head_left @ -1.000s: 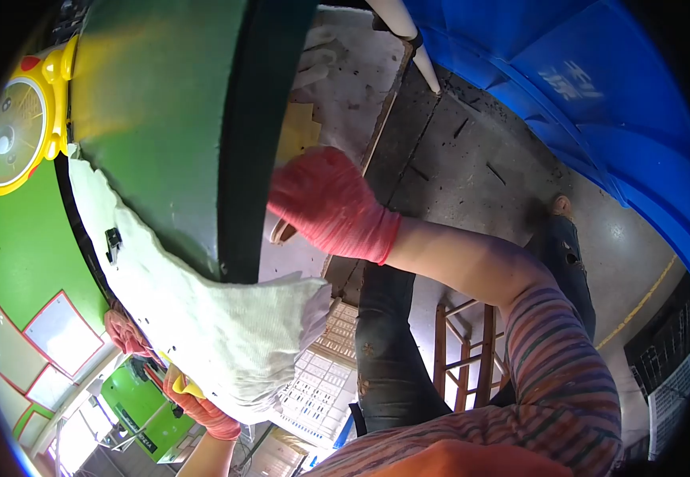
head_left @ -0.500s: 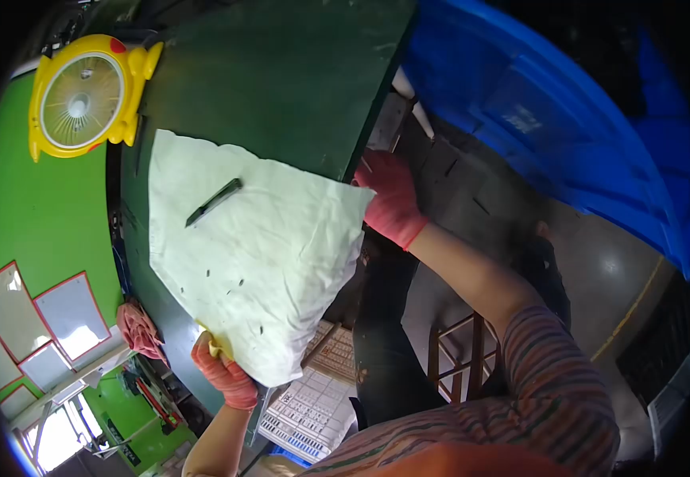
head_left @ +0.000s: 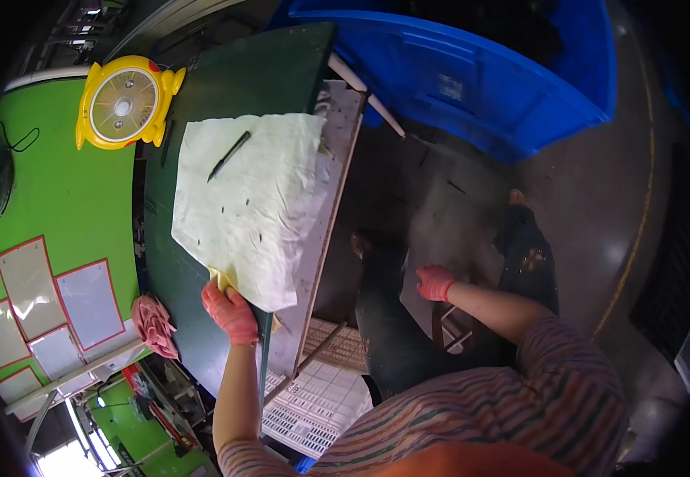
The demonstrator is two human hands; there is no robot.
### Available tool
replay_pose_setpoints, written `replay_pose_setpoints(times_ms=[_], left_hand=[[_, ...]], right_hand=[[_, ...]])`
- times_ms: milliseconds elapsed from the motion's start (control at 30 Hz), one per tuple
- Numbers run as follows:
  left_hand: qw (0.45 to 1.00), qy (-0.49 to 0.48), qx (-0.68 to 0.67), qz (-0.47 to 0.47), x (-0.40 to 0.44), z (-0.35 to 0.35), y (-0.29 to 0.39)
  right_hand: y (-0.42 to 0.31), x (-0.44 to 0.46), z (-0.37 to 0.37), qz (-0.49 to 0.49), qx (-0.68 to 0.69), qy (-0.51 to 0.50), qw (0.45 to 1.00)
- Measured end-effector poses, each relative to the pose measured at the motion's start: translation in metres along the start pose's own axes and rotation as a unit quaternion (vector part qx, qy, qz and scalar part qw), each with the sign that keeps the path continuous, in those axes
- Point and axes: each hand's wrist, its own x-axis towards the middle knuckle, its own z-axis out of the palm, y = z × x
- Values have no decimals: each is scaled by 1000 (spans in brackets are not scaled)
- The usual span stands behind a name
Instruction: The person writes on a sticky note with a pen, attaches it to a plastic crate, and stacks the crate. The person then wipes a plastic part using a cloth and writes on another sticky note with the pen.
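A white cloth [head_left: 246,215] lies on the dark green tabletop [head_left: 257,75], its near edge hanging over the side. A slim black pen-like tool [head_left: 229,156] rests on it, with several small dark bits nearer to me. At the cloth's lower corner, my left hand [head_left: 230,312], in a pinkish-red glove, is closed on a soft yellow piece [head_left: 222,277] that looks like cloth. My right hand [head_left: 436,283], gloved alike, is off the table above my lap. Its fingers are curled, and whatever may be in them is hidden.
A yellow fan [head_left: 125,103] stands at the table's far left. The large blue bin [head_left: 472,79] is beyond the table, near a white tube [head_left: 369,97]. A pink rag [head_left: 153,326] sits at the left edge. White plastic crates [head_left: 321,401] stand low beside my legs.
My right hand has left the table's edge and the cloth's corner and come back over my lap. My left hand stays at the yellow piece. The view has shifted, showing more floor.
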Motion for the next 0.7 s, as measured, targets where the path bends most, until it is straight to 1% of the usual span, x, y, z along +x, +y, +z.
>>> replay_pose_setpoints(times_ms=[33, 67, 100, 133, 167, 200, 233, 267, 333, 400, 467, 500, 567, 600, 633, 667, 700], left_hand=[[1000, 11, 4, 9, -2, 2, -3], [1000, 21, 6, 10, -1, 4, -5], [1000, 23, 10, 15, -1, 6, -7], [999, 21, 15, 21, -2, 5, -9], [1000, 24, 1, -4, -3, 5, -9], [1000, 13, -1, 0, -4, 7, -11], [1000, 8, -4, 3, -4, 7, -16], [1000, 7, -5, 5, -2, 5, -20], [1000, -5, -9, 24, -3, 2, -21], [998, -10, -59, 9, -4, 2, -20], [993, -12, -112, -25, -8, 4, -23], [989, -10, -138, -44, -9, 5, -28], [993, -38, -103, -51, -10, 0, -40], [993, -52, -86, -55, -11, -4, -44], [995, -46, -75, -49, -13, -5, -44], [990, -50, -114, -60, -15, -6, -48], [984, -54, -154, -70, -17, -5, -55]], right_hand=[[-2, -10, 7, -19, 17, -16, 1000], [-3, -5, 10, -32, 56, 14, 998], [-14, 6, -3, -39, 101, 40, 993], [-26, 12, -20, -64, 145, 126, 979], [-38, 23, -47, -84, 169, 162, 969], [-42, 49, -55, -110, 185, 242, 946], [-57, 58, -81, -125, 210, 322, 915], [-68, 74, -110, -128, 231, 326, 908], [-90, 119, -153, -143, 221, 380, 887], [-114, 136, -202, -119, 247, 343, 898], [-135, 187, -216, -138, 250, 472, 834], [-141, 202, -226, -146, 240, 495, 822], [-152, 231, -246, -165, 218, 541, 796], [-157, 241, -254, -144, 198, 523, 817], [-161, 253, -261, -123, 174, 506, 836], [-164, 263, -269, -103, 149, 490, 853], [-163, 278, -269, -125, 111, 455, 875]])
